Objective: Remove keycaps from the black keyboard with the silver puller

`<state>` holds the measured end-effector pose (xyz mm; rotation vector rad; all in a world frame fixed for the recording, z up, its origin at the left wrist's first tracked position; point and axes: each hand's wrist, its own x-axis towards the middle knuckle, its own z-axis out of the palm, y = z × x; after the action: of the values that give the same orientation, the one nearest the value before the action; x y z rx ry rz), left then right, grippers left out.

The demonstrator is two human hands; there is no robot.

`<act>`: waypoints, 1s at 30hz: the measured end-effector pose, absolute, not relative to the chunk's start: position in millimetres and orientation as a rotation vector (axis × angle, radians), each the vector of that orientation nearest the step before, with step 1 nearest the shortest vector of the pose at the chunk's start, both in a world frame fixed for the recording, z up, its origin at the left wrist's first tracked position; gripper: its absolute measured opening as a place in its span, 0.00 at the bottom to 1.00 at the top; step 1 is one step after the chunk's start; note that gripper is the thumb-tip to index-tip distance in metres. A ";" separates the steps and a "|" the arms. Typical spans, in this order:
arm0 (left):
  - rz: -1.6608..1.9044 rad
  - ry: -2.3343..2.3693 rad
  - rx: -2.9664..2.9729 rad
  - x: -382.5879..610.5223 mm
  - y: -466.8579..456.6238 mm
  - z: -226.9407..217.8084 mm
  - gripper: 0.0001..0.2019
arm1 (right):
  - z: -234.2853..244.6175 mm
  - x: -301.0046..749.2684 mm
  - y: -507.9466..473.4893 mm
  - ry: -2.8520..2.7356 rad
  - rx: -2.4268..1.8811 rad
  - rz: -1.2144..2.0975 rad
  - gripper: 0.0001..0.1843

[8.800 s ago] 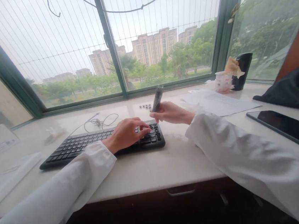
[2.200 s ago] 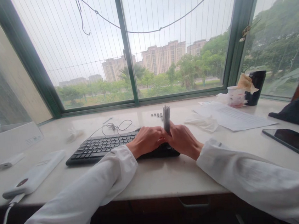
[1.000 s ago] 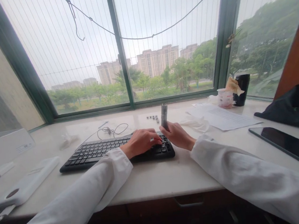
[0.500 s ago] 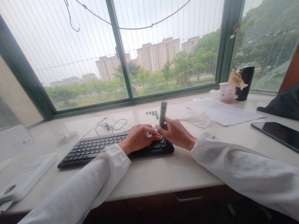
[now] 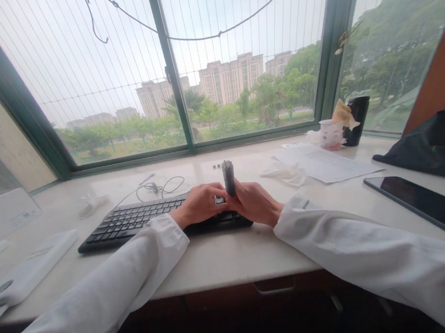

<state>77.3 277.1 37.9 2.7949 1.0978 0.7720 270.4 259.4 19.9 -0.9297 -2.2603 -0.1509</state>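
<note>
A black keyboard lies on the white desktop, its right part mostly covered by my hands. My right hand is closed round a dark grey, stick-shaped tool whose lighter, ragged-looking end points up. The tool's lower end is hidden behind the fingers. Over the keyboard's right side, my left hand has its fingers curled in, their tips meeting the right hand's. Whatever the left fingertips pinch cannot be made out. Just behind the hands sit a few small dark keycaps, partly blocked by the tool.
A coiled cable lies behind the keyboard. To the right are a crumpled tissue, printed paper, a cup, a black bottle and a phone. A white power bank lies at left.
The tool has swung to a more upright stance and shifted slightly left with my right hand. My fingertips have come closer together. The whole view has shifted a little.
</note>
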 end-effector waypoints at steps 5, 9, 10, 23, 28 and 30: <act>0.792 1.152 2.829 83.0 273.2 39.7 0.06 | 20.4 268.5 255.5 -2.281 -0.969 -0.249 0.09; 0.792 1.159 2.874 83.9 273.8 38.0 0.05 | 20.6 269.2 253.6 -2.279 -0.962 -0.272 0.09; 0.786 1.157 2.887 83.6 274.2 37.3 0.05 | 20.4 269.6 253.5 -2.277 -0.956 -0.277 0.09; 0.828 1.120 2.876 84.1 273.8 34.0 0.06 | 19.0 270.0 252.9 -2.290 -0.938 -0.308 0.09; 0.804 1.190 2.863 84.1 276.4 31.4 0.07 | 18.6 270.3 252.8 -2.272 -0.882 -0.337 0.11; 0.754 1.234 2.863 84.1 276.9 31.4 0.07 | 19.0 268.3 251.6 -2.271 -0.800 -0.373 0.11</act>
<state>84.1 276.9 31.4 2.8631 1.2336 0.7542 268.3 251.6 19.0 -0.7995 -2.2706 -0.3728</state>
